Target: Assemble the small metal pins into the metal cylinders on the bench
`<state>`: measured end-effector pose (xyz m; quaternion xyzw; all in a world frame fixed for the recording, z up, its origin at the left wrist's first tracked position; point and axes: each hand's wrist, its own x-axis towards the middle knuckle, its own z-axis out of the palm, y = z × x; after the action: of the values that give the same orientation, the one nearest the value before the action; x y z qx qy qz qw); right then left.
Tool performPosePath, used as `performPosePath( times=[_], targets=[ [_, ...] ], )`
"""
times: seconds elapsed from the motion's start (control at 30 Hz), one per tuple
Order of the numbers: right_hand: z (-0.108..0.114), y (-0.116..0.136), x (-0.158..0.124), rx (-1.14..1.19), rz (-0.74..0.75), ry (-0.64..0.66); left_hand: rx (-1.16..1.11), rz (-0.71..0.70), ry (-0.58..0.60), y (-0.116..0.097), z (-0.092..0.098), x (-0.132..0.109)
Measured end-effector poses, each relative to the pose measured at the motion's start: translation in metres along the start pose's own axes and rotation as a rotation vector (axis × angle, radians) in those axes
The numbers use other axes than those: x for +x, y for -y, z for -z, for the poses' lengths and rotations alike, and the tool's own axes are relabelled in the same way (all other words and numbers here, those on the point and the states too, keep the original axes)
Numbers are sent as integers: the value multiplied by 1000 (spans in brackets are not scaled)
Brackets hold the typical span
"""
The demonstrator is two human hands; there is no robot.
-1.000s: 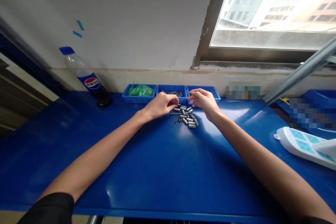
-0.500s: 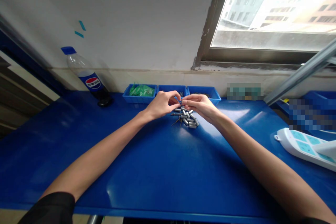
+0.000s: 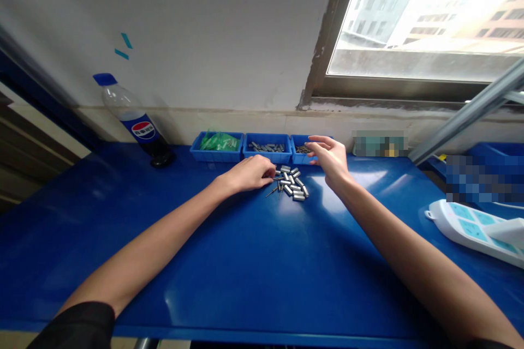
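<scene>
Small silver metal cylinders [image 3: 298, 193] lie in a loose pile on the blue table, with several thin pin-like metal pieces [image 3: 272, 192] at the pile's left side. My left hand [image 3: 254, 172] rests at the left edge of this pile, fingers curled down and pinched together; what they hold, if anything, is hidden. Over the right blue bin [image 3: 298, 159] hovers my right hand [image 3: 331, 159], its fingers apart and nothing seen in them. Small brownish metal pieces [image 3: 303, 149] show in that bin beside my fingertips.
The middle blue bin [image 3: 267, 158] holds grey metal pieces, and the left blue bin [image 3: 216, 157] a green plastic bag [image 3: 221, 142]. A cola bottle [image 3: 139, 122] stands at the back left. On the right lies a white power strip [image 3: 454, 232]; a metal bar [image 3: 462, 114] slants behind it.
My hands, together above the pile before, have parted. The left has lowered to the pile's left edge; the right has moved right to the right bin and opened its fingers.
</scene>
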<state>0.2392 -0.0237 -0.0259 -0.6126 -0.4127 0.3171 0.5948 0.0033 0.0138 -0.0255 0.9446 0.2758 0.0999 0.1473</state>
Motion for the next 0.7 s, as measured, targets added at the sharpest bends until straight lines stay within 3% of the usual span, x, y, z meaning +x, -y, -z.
performPosePath(
  times=[0.37, 0.53, 0.7],
  targets=[
    [-8, 3, -10, 36, -42, 115, -46, -20, -16, 2, 2, 0],
    [-10, 3, -10, 24, -63, 184, -234, 13, -149, -4, 10, 1],
    [-12, 4, -13, -11, -123, 353, -353, 27, -299, -12, 15, 1]
  ],
)
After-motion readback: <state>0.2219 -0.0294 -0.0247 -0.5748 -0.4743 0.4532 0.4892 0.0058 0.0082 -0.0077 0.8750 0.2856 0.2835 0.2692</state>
